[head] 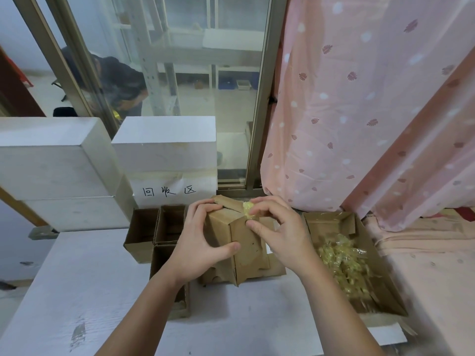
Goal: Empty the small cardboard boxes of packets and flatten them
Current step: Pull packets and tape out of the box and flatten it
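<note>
A small brown cardboard box (244, 242) stands on the white table, its top flaps partly open. My left hand (203, 240) grips its left side, thumb on the front face and fingers curled over the top edge. My right hand (277, 229) pinches a clear yellowish packet (248, 209) at the box's opening. To the right, a larger open cardboard box (331, 222) holds a pile of several yellowish packets (344, 265).
Open small cardboard boxes (144, 232) sit left of my hands, another box (164, 258) under my left forearm. White foam blocks (59, 160) and a handwritten paper sign (169, 191) stand behind them. A pink curtain (359, 98) hangs right, a window behind.
</note>
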Action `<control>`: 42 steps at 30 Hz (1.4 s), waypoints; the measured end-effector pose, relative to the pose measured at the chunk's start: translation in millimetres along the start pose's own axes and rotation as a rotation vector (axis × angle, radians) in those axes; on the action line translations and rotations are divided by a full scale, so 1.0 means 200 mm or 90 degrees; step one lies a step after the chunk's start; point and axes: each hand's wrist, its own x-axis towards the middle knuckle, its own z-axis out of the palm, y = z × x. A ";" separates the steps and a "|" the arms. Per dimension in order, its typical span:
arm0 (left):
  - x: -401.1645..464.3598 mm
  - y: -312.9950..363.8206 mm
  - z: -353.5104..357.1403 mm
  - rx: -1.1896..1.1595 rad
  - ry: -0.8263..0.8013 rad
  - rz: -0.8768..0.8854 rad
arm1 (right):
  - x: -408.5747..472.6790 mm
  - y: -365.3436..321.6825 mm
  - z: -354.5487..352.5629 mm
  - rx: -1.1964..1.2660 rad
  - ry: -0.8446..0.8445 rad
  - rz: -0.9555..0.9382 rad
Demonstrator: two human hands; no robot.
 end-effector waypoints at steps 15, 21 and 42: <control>0.03 0.01 0.08 -0.059 -0.005 -0.031 | -0.01 0.03 0.04 0.051 0.169 0.001; 0.05 0.00 0.05 -0.059 -0.006 -0.037 | 0.00 0.01 0.02 -0.049 0.132 -0.051; 0.07 -0.11 -0.01 -0.102 -0.056 -0.042 | 0.08 0.00 -0.01 -0.127 -0.009 -0.048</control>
